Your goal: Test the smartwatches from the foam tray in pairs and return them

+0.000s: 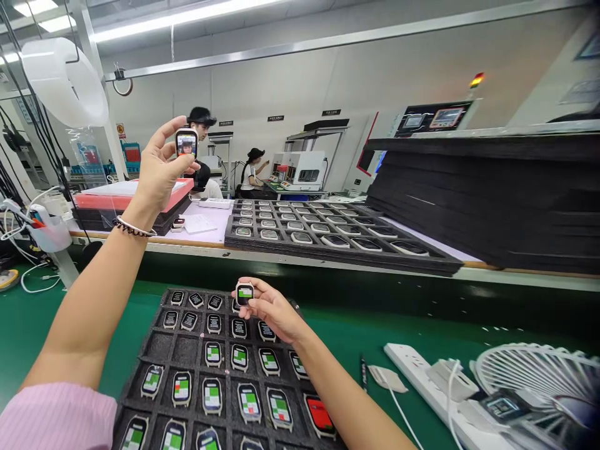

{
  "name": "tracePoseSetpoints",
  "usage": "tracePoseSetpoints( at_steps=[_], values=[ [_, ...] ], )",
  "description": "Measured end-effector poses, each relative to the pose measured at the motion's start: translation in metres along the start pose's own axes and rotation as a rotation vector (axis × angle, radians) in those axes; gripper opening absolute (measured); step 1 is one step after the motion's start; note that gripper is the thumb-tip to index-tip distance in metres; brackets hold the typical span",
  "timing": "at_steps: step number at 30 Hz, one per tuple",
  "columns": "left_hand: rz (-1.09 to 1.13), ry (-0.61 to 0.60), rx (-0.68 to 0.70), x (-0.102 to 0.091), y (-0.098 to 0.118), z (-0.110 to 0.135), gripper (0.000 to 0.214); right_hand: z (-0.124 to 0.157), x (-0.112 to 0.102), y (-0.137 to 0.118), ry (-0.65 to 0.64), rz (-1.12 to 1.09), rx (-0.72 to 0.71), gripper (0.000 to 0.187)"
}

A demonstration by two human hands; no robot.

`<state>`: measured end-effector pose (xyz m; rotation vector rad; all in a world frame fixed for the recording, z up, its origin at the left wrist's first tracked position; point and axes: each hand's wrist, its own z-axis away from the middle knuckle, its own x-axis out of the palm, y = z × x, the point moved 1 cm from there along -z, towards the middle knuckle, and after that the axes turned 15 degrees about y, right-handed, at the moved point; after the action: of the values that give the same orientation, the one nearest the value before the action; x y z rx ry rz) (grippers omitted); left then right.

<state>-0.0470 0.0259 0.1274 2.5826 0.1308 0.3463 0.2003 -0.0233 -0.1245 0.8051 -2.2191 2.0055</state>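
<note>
Raised at the upper left, my left hand (162,162) grips a smartwatch (186,144) without a strap; its lit screen shows a picture of a person. My right hand (274,309) pinches a second smartwatch (244,294), whose screen is partly green, above the far edge of a black foam tray (157,347). Strapless watches fill most of the tray's compartments. Those in the nearer rows show green and white blocks, one watch (321,414) is mostly red, and the far rows show dark screens with text. Two compartments at the left of the third row hold nothing.
Another foam tray (342,250) of watches lies on the raised shelf, beside a stack of black trays (487,200). A red-edged box (110,199) stands at the left. At right are a power strip (431,381) and a white fan (539,369). People work in the background.
</note>
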Motion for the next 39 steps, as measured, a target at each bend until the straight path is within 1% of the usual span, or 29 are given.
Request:
tracePoseSetpoints(
  at_steps=[3,6,11,19,26,29,31,34,36,39],
  values=[
    [0.001,-0.011,0.023,0.001,0.002,0.005,0.064,0.001,0.001,-0.002,-0.005,0.001,-0.007,0.045],
    [-0.014,-0.028,0.018,0.001,0.000,0.015,0.063,0.003,0.001,-0.005,-0.012,0.007,-0.023,0.045],
    [-0.026,-0.044,-0.027,0.000,-0.001,0.032,0.062,0.006,0.000,-0.012,-0.013,0.013,-0.062,0.046],
    [-0.001,-0.027,-0.088,-0.005,-0.005,0.043,0.061,0.007,-0.004,-0.013,0.003,0.025,-0.064,0.044],
    [-0.034,0.005,-0.206,-0.014,-0.017,0.074,0.047,0.009,-0.005,-0.013,0.003,0.037,-0.056,0.044],
    [-0.051,-0.002,-0.273,-0.020,-0.023,0.096,0.044,0.011,-0.004,-0.014,0.029,0.031,-0.065,0.044],
    [-0.068,-0.020,-0.364,-0.026,-0.029,0.118,0.048,0.012,-0.003,-0.014,0.055,0.031,-0.067,0.046],
    [-0.087,-0.064,-0.558,-0.035,-0.041,0.162,0.055,0.011,-0.002,-0.012,0.072,0.033,-0.052,0.048],
    [-0.077,-0.094,-0.688,-0.041,-0.049,0.194,0.054,0.009,-0.002,-0.010,0.077,0.030,-0.040,0.049],
    [-0.040,-0.107,-0.833,-0.044,-0.058,0.236,0.053,0.006,-0.003,-0.005,0.080,0.026,-0.029,0.048]
  ],
)
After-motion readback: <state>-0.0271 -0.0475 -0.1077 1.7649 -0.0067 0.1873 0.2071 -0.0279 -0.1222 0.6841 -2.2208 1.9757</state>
